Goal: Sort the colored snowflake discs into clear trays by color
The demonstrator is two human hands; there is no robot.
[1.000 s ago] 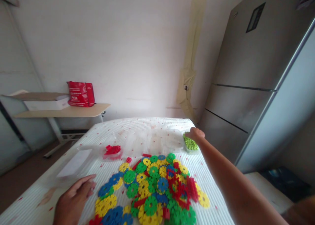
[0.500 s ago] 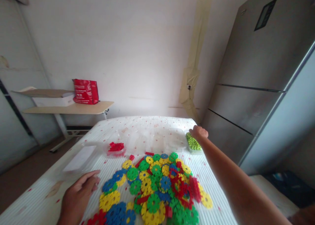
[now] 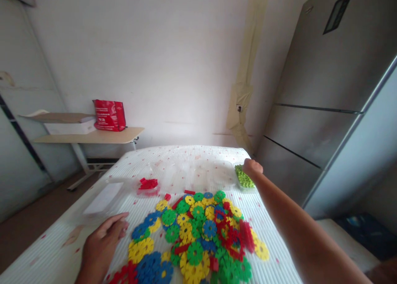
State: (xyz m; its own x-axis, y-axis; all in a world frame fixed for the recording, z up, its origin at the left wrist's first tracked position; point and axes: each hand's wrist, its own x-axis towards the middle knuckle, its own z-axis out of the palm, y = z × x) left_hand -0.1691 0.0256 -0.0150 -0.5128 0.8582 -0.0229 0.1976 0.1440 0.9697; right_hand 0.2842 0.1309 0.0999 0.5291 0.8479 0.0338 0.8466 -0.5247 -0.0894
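Observation:
My right hand (image 3: 252, 167) reaches far forward, its fingers curled at the back right edge of a clear container filled with small light-green pieces (image 3: 244, 177). What those fingers hold, if anything, is hidden. On the near left of the table rests my left hand (image 3: 104, 240), its index finger stretched out and its thumb apart, with nothing visible in it. Just right of it spreads a heap of flower-shaped plastic discs (image 3: 194, 230) in yellow, green, blue and red. Red bar-like pieces (image 3: 247, 236) lie among them.
A clear container with red pieces (image 3: 149, 184) stands behind the heap. More clear containers (image 3: 197, 176) stand in the back row. A white sheet in a clear tray (image 3: 104, 198) lies at left. A fridge (image 3: 310, 110) borders the right; a side table (image 3: 93, 137) holds a red bag (image 3: 109, 115).
The whole view has shifted slightly to the left, so things appear a little further right. My right hand stays by the green pieces, and my left hand rests as before.

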